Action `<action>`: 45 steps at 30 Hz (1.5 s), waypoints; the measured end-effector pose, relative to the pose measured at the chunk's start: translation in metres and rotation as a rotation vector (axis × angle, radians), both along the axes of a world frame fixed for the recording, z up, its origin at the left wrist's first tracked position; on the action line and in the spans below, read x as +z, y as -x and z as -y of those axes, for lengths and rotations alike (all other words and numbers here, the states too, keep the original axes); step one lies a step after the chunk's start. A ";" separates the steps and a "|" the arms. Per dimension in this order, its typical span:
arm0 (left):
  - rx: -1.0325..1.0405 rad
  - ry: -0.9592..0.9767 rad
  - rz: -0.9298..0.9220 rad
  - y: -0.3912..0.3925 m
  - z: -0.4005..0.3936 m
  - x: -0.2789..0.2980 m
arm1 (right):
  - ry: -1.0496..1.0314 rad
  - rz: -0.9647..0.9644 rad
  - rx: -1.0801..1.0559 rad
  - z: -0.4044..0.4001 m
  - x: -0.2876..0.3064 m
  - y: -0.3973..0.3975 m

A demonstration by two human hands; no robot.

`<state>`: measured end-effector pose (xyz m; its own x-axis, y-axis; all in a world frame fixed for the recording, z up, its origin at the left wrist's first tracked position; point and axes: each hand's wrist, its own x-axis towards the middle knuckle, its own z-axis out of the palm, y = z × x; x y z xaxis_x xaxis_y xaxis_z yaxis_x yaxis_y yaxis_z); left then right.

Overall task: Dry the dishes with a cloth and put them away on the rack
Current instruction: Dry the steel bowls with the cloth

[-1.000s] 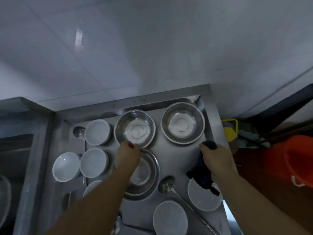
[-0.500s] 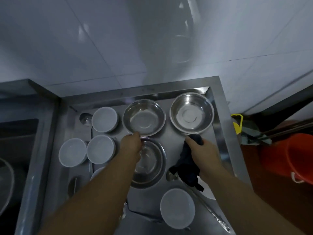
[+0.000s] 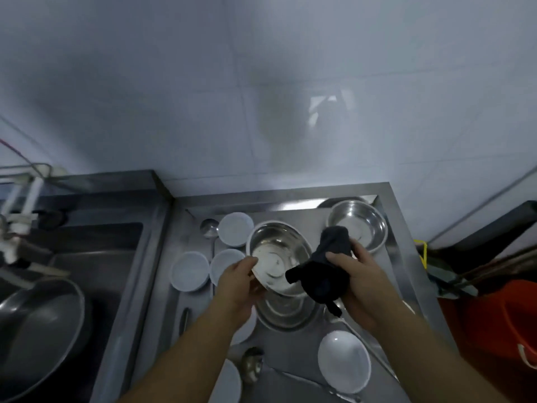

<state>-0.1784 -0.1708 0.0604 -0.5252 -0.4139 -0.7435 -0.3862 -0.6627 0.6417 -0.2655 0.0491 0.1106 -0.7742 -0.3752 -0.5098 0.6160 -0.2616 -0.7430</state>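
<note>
My left hand (image 3: 236, 282) grips the near rim of a steel bowl (image 3: 276, 254), lifted and tilted above the steel counter (image 3: 386, 193). My right hand (image 3: 359, 279) holds a dark cloth (image 3: 324, 274) against the bowl's right rim. Under the lifted bowl a second steel bowl (image 3: 286, 314) rests on the counter. A third steel bowl (image 3: 359, 223) stands at the back right corner. Several white bowls lie upside down around them, one (image 3: 235, 228) at the back and one (image 3: 344, 360) near the front.
A ladle (image 3: 252, 366) lies at the front of the counter, a spoon (image 3: 208, 227) at the back. Left of the counter is a sink (image 3: 87, 257) with a dark pan (image 3: 37, 327). An orange bucket (image 3: 494, 324) stands on the floor to the right.
My left hand has lifted the middle steel bowl off the counter and tilted it. My right hand has brought the cloth to its right rim. The camera has tilted up and to the left.
</note>
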 end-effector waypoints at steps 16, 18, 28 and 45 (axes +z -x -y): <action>-0.311 -0.057 -0.512 -0.164 0.050 0.144 | -0.847 -1.403 0.593 0.125 0.110 -0.122; -0.307 -0.013 -0.554 -0.175 0.054 0.153 | -0.935 -1.481 0.593 0.131 0.119 -0.127; -0.149 0.174 -0.666 -0.179 0.053 0.196 | -1.337 -1.243 0.516 0.166 0.167 -0.141; -0.482 0.136 -0.717 -0.187 0.069 0.191 | -0.227 -0.353 0.461 0.137 0.186 -0.172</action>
<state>0.0091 -0.2400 0.2510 -0.9880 -0.0873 -0.1271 -0.0775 -0.4316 0.8987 -0.0935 -0.0883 0.2969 -0.6950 -0.6230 -0.3589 0.3347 0.1614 -0.9284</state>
